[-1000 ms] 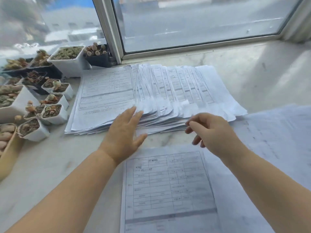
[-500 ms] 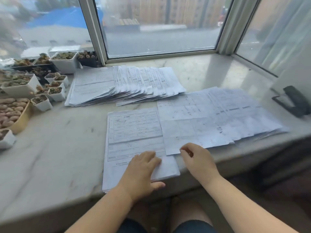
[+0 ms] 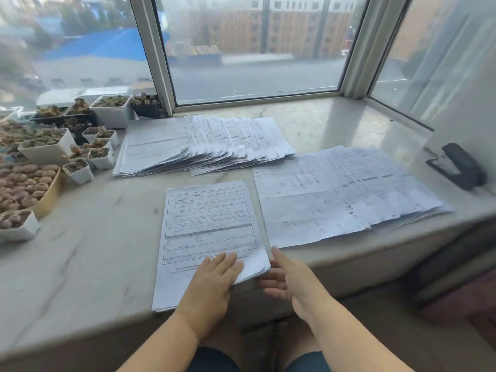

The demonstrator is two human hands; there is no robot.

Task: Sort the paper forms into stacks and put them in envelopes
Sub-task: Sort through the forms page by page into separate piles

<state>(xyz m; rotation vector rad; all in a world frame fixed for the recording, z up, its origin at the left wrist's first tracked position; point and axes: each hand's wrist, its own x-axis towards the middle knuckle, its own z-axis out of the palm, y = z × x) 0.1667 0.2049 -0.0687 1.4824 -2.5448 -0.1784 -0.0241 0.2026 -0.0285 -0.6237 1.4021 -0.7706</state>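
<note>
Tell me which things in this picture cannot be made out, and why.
- Print on the near stack of forms, head view: too small and blurred to read.
- Right hand fingertips: hidden under that stack's right edge.
- Lower sheets of the fanned pile: covered by upper ones.
- Envelopes: none in view.
- Succulent pots: cut off by the left edge.

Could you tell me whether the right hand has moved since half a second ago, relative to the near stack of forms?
Yes. The right hand has shifted left, off the right-hand sheets, to the near stack's lower right corner.
</note>
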